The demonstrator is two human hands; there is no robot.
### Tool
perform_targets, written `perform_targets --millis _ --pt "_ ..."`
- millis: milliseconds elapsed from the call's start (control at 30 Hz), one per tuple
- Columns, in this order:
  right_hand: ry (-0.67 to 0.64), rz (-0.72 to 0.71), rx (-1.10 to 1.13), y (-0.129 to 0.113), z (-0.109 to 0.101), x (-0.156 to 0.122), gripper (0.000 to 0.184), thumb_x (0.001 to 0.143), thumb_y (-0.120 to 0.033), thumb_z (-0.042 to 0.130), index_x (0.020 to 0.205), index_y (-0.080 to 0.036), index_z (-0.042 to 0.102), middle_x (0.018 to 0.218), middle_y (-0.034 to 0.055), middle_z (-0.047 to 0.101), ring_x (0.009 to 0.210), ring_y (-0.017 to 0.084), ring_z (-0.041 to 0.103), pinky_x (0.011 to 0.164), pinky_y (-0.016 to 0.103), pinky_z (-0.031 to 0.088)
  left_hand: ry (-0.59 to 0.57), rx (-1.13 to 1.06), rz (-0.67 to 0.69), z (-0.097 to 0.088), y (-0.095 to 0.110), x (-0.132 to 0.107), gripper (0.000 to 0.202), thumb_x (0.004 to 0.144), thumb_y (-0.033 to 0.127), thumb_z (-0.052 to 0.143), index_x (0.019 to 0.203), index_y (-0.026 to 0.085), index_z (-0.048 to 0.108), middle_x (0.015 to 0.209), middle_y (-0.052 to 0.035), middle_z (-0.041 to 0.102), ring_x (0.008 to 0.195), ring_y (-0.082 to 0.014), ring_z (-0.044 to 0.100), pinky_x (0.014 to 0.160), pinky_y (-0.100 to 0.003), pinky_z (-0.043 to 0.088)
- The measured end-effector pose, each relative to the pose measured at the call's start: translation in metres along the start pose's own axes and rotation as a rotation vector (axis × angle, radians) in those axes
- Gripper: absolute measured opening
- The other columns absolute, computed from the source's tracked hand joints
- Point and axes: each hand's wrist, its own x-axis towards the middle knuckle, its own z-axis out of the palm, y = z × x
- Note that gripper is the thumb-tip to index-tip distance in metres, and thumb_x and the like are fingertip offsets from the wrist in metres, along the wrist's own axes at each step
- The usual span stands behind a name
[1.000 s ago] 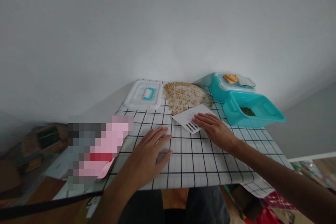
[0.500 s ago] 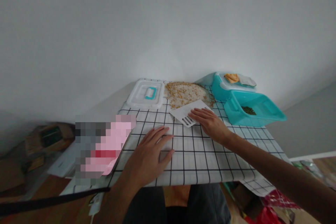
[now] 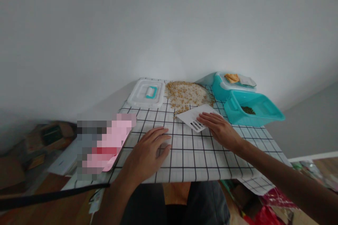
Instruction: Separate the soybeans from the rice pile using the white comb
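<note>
Drawn back a little toward the table's near edge and to the right since half a second ago, the white slotted plate [image 3: 191,116] lies near the middle of the table [image 3: 182,161], just on the near side of a grain pile [image 3: 188,95]. It is thin, pale and straight-edged, with one pointed corner to the left and a row of parallel slots toward its near corner. The right hand [image 3: 220,130] lies across its right part, fingers close together on top; with the thumb hidden, I cannot tell whether it grips. The pile mixes whitish grains with yellow ones and spreads along the far edge. The left hand [image 3: 149,151] is near the left edge, palm down, fingers loosely parted, holding nothing. A clear lid [image 3: 145,95] with a teal handle occupies the far left corner; an open teal box [image 3: 245,117] with green contents [image 3: 248,110] stands toward the right edge.
</note>
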Motion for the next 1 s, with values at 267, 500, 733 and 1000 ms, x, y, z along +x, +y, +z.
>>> perform_targets --millis 267,500,733,1000 --pt "0.037 -0.003 0.008 -0.002 0.016 0.034 0.054 0.095 -0.002 0.041 0.143 -0.023 0.050 0.144 0.0067 0.056 0.138 0.021 0.048 0.114 0.049 0.040 0.011 0.004 -0.004 -0.001 0.001 0.001 0.024 0.096 0.030 0.053 0.117 0.026 0.065 0.137 -0.0035 0.059 0.133 -0.0220 0.049 0.116 -0.046 0.041" --pt "-0.010 -0.014 -0.017 -0.005 0.017 0.021 0.053 0.096 -0.004 0.042 0.145 -0.021 0.048 0.146 0.0081 0.054 0.140 0.022 0.044 0.116 0.049 0.037 0.001 0.015 0.000 0.000 -0.002 0.001 0.024 0.096 0.031 0.052 0.117 0.026 0.063 0.138 -0.0044 0.058 0.133 -0.0227 0.048 0.116 -0.048 0.040" --pt "-0.035 -0.033 -0.016 -0.013 0.006 -0.001 0.056 0.095 -0.005 0.043 0.148 -0.024 0.045 0.148 0.0066 0.052 0.141 0.022 0.044 0.117 0.049 0.037 -0.007 0.048 -0.001 0.002 -0.004 0.000 0.027 0.096 0.033 0.054 0.121 0.027 0.061 0.140 -0.0032 0.056 0.133 -0.0209 0.048 0.117 -0.044 0.039" --pt "0.027 0.024 -0.014 -0.018 0.004 0.022 0.053 0.095 -0.003 0.041 0.145 -0.021 0.050 0.147 0.0078 0.053 0.140 0.021 0.045 0.116 0.047 0.037 -0.012 0.064 -0.014 0.002 -0.004 0.001 0.027 0.096 0.035 0.053 0.121 0.026 0.061 0.140 -0.0029 0.056 0.134 -0.0203 0.046 0.117 -0.043 0.037"
